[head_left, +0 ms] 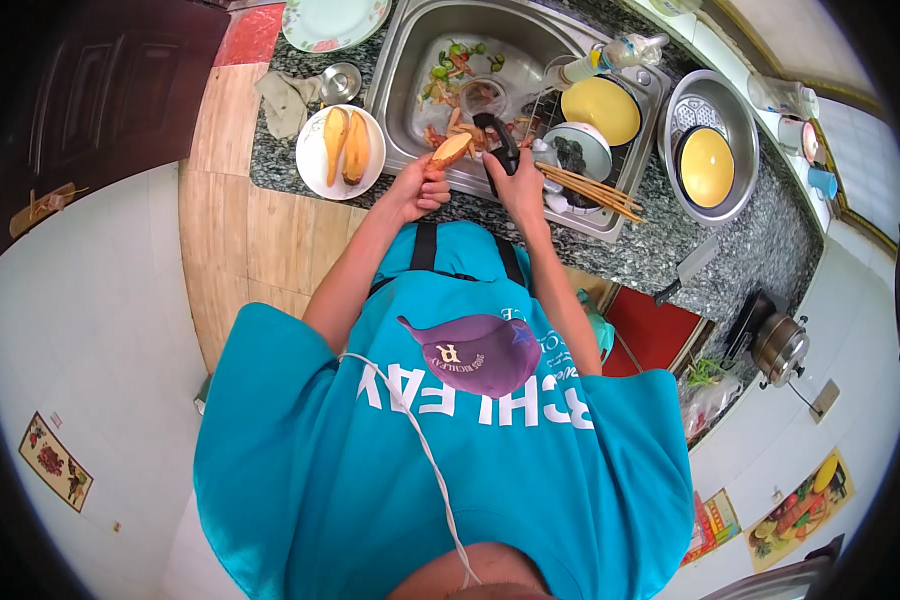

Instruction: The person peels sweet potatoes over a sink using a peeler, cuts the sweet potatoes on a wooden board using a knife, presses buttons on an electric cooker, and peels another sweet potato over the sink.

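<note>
My left hand [419, 190] grips a partly peeled sweet potato [450, 151] over the front edge of the sink [395, 95]; its upper side shows pale flesh. In my right hand [517, 185] is a black peeler [500, 143], its head just right of the sweet potato. Orange and green peelings [455, 62] lie in the sink basin around the drain. To the left, a white plate [311, 172] bears two peeled sweet potatoes [355, 148]. My fingers partly hide the peeler's handle.
Right of my hands lie chopsticks [595, 192], a yellow bowl [601, 110] and a white bowl [592, 147]. Further right are a metal basin [747, 150] and a knife [688, 270]. A metal cup [340, 83], a cloth [285, 103] and a floral plate [335, 22] sit at the left.
</note>
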Demonstrator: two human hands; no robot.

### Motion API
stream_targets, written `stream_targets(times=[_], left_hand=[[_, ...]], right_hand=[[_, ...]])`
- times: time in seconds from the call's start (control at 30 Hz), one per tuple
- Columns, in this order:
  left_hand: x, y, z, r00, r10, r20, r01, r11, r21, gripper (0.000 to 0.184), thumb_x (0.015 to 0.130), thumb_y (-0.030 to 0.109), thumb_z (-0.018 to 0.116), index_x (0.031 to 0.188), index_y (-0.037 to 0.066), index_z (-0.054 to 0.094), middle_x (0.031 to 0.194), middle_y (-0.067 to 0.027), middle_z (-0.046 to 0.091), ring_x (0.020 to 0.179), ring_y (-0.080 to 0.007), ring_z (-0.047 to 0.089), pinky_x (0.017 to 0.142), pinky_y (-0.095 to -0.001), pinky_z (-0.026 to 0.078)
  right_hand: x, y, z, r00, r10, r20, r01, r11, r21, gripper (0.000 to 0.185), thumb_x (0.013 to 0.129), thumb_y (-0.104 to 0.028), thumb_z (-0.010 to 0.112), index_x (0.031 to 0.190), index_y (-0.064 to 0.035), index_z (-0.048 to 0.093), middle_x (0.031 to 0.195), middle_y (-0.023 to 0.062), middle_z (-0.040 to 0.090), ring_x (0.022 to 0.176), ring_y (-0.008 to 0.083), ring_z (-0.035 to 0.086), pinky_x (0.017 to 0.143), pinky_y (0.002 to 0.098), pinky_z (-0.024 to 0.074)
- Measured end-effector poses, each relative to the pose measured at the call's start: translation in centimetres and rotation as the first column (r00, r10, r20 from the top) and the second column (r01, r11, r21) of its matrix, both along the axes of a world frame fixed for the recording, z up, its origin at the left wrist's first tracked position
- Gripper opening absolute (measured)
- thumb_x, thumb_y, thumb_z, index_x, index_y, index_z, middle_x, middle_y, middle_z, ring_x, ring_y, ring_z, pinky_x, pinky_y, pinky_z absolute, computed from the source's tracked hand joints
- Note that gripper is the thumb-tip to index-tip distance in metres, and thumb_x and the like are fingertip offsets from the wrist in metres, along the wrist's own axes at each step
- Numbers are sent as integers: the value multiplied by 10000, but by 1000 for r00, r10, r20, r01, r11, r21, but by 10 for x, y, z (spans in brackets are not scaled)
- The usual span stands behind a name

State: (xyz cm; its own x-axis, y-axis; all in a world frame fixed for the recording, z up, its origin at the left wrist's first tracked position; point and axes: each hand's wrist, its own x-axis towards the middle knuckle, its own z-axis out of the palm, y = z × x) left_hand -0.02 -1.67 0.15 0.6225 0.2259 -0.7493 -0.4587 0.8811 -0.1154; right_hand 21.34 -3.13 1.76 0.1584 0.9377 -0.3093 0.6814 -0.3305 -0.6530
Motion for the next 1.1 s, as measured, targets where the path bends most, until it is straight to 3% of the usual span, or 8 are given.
stream_targets(times=[0.07,0.23,0.3,0.5,0.63,0.7,0.87,1.1], left_hand=[[0,1,-6,997,-21,72,20,1000,4,544,1030,509,321,597,179,335,474,38,291,409,-73,256,291,-198,189],[3,1,4,971,-183,155,168,980,105,529,1037,487,283,613,176,338,501,38,314,426,-67,265,312,-195,203],[8,-1,10,981,-189,-49,194,962,190,507,1043,491,287,752,131,493,585,49,376,461,-46,284,364,-183,210],[27,-2,27,810,-158,-565,467,756,458,476,1060,444,322,1159,66,594,628,62,370,482,-34,283,396,-190,216],[26,-2,20,873,-96,-479,342,821,458,395,1056,410,354,1013,90,583,624,58,373,471,-34,292,389,-195,217],[24,-1,13,871,-36,-490,273,866,420,357,1048,387,366,864,114,507,622,55,375,456,-35,288,381,-199,221],[30,5,11,885,81,-458,115,916,384,332,1051,359,338,830,139,451,623,58,365,450,-36,275,378,-197,204],[23,3,18,860,80,-503,180,876,448,288,1049,316,361,851,132,462,611,69,351,438,-32,267,371,-196,207]], right_hand=[[-14,7,34,856,-286,-431,213,954,-210,495,873,-377,731,1079,18,516,773,155,658,637,278,698,442,386,515],[-18,9,20,590,-270,-761,207,962,-181,391,931,-343,678,1076,-31,494,860,89,647,635,172,689,392,278,515],[-17,12,18,455,-319,-831,194,947,-257,388,933,-332,678,1085,-35,481,844,88,648,628,170,687,392,276,514],[-23,11,6,523,-327,-787,262,940,-217,381,933,-332,679,1086,-33,498,813,82,649,599,156,672,385,264,504],[-21,13,14,598,-297,-745,284,947,-150,405,911,-321,709,1089,-18,508,801,110,665,615,186,674,453,324,524],[-22,6,28,946,11,-323,67,971,231,455,873,-313,747,1097,1,505,793,159,674,653,247,681,565,402,529],[-30,-4,35,948,178,-263,-148,980,131,491,846,-315,766,1131,-3,518,845,286,659,797,472,649,624,457,505],[-20,-4,25,943,247,-222,-215,964,159,480,853,-335,748,1032,-2,453,797,290,643,791,496,628,628,515,484]])
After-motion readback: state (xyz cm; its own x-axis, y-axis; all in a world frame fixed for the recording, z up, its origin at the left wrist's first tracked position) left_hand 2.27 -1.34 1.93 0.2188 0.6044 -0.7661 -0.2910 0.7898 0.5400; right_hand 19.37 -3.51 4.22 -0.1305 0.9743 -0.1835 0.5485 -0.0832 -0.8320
